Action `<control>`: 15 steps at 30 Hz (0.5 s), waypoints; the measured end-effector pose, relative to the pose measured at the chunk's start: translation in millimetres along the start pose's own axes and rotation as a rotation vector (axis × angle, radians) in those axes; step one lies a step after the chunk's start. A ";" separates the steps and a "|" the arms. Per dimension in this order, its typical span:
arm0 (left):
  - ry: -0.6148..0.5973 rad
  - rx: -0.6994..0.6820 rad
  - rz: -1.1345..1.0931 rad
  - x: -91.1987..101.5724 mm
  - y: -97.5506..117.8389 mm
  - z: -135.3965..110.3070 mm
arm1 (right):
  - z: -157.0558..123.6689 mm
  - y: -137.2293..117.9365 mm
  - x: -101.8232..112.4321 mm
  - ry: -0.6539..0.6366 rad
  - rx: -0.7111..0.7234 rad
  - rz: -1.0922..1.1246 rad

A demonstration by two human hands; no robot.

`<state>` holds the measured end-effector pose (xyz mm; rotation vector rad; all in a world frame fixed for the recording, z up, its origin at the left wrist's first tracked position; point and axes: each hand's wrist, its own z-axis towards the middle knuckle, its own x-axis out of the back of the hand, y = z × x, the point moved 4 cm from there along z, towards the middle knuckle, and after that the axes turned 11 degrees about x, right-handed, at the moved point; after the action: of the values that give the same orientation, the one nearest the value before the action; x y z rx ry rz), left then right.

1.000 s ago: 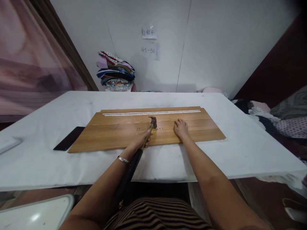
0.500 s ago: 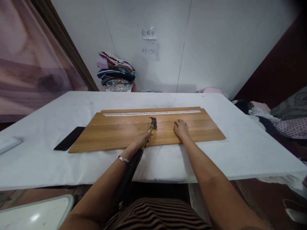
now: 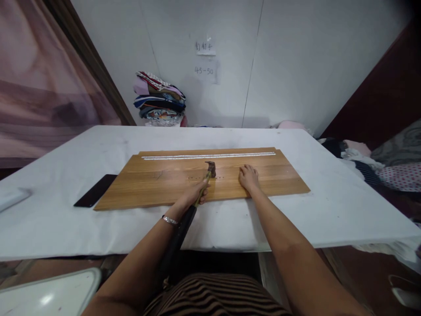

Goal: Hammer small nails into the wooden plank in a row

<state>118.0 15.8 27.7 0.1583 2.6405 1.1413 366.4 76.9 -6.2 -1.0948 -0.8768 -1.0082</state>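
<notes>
My left hand [image 3: 196,193] is wrapped around the handle of a claw hammer [image 3: 211,168], whose dark metal head is low over the middle of a wooden board [image 3: 283,177]. Whether the head touches the wood I cannot tell. A row of small dark dots [image 3: 221,177] runs along the board on both sides of the head; nails or holes, too small to tell. To the right, my right hand [image 3: 249,177] rests on the board with its fingers slightly bent and nothing visible in it. Thin dark pieces [image 3: 158,174], perhaps nails, lie on the board's left part.
Two pale marked strips [image 3: 210,156] lie along the board's far edge. A black flat slab [image 3: 95,190] lies by its left end. The white-covered table [image 3: 329,210] carries all this. Folded clothes [image 3: 160,96] are piled behind, against the wall.
Almost nothing differs: the view has shifted very slightly. Both hands, the hammer and the board keep their places.
</notes>
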 end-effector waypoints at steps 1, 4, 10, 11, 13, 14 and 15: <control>0.003 -0.003 -0.002 0.0 0.1 -0.3 | 0.1 0.1 -0.2 -0.001 0.002 0.000; 0.018 -0.006 0.001 -0.2 0.4 -1.8 | 0.5 0.5 -1.1 -0.003 0.004 0.006; 0.024 -0.002 0.009 -1.0 1.7 -3.9 | 0.8 0.6 -1.1 0.002 -0.007 0.022; 0.018 -0.003 0.006 -1.1 1.7 -3.4 | 0.6 0.3 -0.7 0.002 -0.008 0.025; 0.010 -0.008 0.001 -0.7 1.6 -1.8 | 0.1 -0.2 0.1 0.001 -0.006 0.026; 0.011 -0.008 -0.001 -0.2 1.3 -0.8 | 0.0 -0.4 0.5 0.001 -0.005 0.026; 0.012 -0.006 -0.004 0.3 0.9 0.1 | -0.1 -0.6 0.6 0.002 -0.002 0.025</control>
<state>117.7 16.6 28.3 0.1446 2.6460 1.1528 366.1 76.5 -5.4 -1.1038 -0.8589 -0.9898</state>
